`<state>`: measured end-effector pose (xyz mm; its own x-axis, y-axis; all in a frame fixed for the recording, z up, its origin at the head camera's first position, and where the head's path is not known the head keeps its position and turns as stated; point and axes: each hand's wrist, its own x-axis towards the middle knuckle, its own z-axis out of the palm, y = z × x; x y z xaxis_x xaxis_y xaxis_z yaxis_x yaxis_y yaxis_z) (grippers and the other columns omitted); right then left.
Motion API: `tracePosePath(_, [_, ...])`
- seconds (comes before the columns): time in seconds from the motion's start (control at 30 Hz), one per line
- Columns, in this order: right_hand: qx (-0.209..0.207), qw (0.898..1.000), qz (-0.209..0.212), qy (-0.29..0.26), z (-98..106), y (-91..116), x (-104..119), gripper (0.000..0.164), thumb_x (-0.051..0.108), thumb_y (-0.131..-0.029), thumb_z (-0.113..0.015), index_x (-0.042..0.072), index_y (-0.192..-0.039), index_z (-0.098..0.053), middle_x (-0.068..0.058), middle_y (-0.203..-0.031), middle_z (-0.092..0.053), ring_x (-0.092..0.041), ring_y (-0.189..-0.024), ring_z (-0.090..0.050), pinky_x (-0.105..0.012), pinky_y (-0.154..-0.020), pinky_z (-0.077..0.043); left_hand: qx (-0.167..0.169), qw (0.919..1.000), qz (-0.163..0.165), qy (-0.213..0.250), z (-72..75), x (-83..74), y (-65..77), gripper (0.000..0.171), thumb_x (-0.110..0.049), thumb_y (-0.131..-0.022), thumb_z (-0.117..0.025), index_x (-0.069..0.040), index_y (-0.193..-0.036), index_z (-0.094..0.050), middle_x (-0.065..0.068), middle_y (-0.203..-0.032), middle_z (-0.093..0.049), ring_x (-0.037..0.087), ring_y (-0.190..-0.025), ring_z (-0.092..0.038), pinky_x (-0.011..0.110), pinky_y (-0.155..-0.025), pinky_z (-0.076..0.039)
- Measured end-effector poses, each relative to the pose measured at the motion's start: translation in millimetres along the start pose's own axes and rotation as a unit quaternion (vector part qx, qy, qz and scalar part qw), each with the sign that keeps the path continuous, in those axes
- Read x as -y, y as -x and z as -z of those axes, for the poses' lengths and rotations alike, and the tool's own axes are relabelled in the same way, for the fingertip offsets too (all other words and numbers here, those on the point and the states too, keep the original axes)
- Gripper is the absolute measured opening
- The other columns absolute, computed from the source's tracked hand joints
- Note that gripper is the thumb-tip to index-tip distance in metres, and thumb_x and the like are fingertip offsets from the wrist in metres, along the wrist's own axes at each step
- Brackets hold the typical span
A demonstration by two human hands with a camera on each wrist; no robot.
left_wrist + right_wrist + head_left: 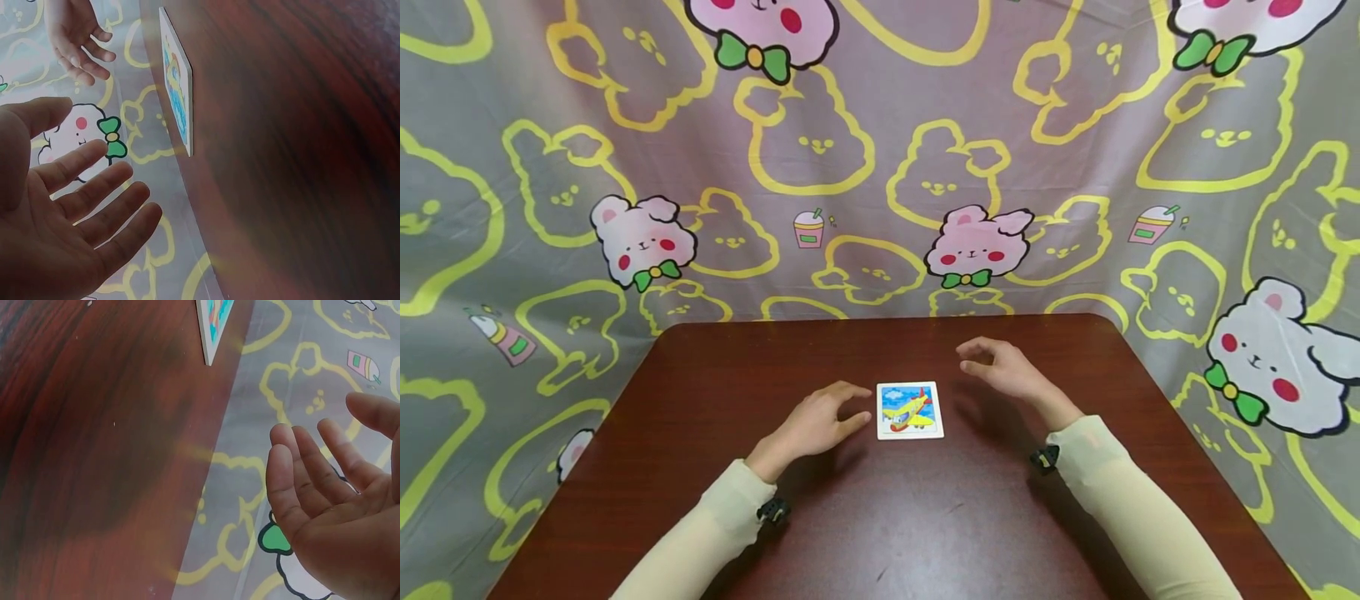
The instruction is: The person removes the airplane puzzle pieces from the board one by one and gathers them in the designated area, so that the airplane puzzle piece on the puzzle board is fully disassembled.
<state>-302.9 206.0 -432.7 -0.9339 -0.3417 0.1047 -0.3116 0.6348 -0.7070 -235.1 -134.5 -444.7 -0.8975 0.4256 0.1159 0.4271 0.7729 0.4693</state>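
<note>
**Head view: left hand (812,422), airplane picture board (910,411), right hand (1013,373), from left to right**

The step in hand looks like reaching toward the board, or just waiting beside it. Nothing is held. Judging from how things sit now, taking hold of the board would call for the left fingers to go in a little and pinch its edge. The right hand would need to come down and closer to help.

On the left, the left hand is empty. Its fingers are spread out and loose, with the thumb apart from them. The finger and thumb tips are just beside the board's left edge, but they do not seem to touch it.

In the middle, the board lies flat on the brown table (992,533). It is between the two hands, and nearer to the left one. It has a white rim and shows a yellow airplane with a red tail on blue. It is too small to tell if it is one piece or many.

On the right, the right hand is empty too, with its fingers a bit bent and relaxed. It is to the right of the board and farther back, with a bigger gap. It looks lifted above the table.
</note>
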Motion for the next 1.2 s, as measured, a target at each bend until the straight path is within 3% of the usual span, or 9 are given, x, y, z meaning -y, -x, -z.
tracePosePath(0.37, [0.014, 1.0, -0.018, -0.02, -15.3, -6.8, 0.3, 0.029, 0.026, -0.095, -0.067, 0.016, -0.122, -0.066, -0.007, -0.12, -0.069, -0.023, -0.096, -0.064, -0.035, -0.076, -0.058, 0.003, 0.9996, -0.027, -0.003, -10.3, -1.3, -0.6, 0.044, -0.034, -0.094, -0.068, -0.012, -0.131, -0.064, 0.005, -0.129, -0.065, 0.023, -0.118, -0.064, 0.046, -0.099, -0.053])
tracePosePath(0.63, [0.025, 0.999, -0.001, -0.029, -26.2, -11.7, 1.2, 0.034, 0.023, -0.096, -0.067, 0.007, -0.125, -0.066, -0.01, -0.118, -0.069, -0.021, -0.088, -0.063, -0.03, -0.069, -0.056, 0.025, 0.999, -0.037, 0.006, -17.2, -5.8, -0.6, 0.044, -0.031, -0.095, -0.067, -0.008, -0.133, -0.063, 0.008, -0.13, -0.065, 0.024, -0.117, -0.064, 0.047, -0.099, -0.053])
tracePosePath(0.8, [0.029, 0.999, 0.0, -0.036, -31.5, -13.7, 2.8, 0.033, 0.022, -0.096, -0.066, 0.006, -0.125, -0.066, -0.011, -0.118, -0.069, -0.029, -0.089, -0.065, -0.031, -0.068, -0.056, 0.029, 0.9981, -0.054, 0.003, -20.5, -7.6, -0.6, 0.044, -0.031, -0.096, -0.065, -0.006, -0.132, -0.063, 0.009, -0.128, -0.066, 0.024, -0.118, -0.063, 0.046, -0.101, -0.052])
tracePosePath(0.97, [0.036, 0.998, -0.007, -0.047, -36.8, -15.9, 3.1, 0.034, 0.023, -0.096, -0.066, 0.005, -0.125, -0.065, -0.011, -0.118, -0.069, -0.038, -0.095, -0.065, -0.031, -0.068, -0.055, 0.04, 0.9979, -0.051, -0.006, -23.6, -8.0, -2.1, 0.044, -0.032, -0.097, -0.064, -0.007, -0.133, -0.063, 0.008, -0.128, -0.065, 0.023, -0.118, -0.063, 0.046, -0.101, -0.052])
tracePosePath(1.2, [0.04, 0.997, -0.003, -0.065, -45.6, -20.1, 5.8, 0.032, 0.02, -0.096, -0.066, 0.004, -0.123, -0.066, -0.011, -0.115, -0.07, -0.037, -0.093, -0.067, -0.031, -0.065, -0.055, 0.044, 0.9966, -0.069, -0.011, -27.3, -8.1, -3.5, 0.042, -0.03, -0.097, -0.063, -0.006, -0.132, -0.063, 0.009, -0.129, -0.066, 0.024, -0.119, -0.063, 0.046, -0.101, -0.051])
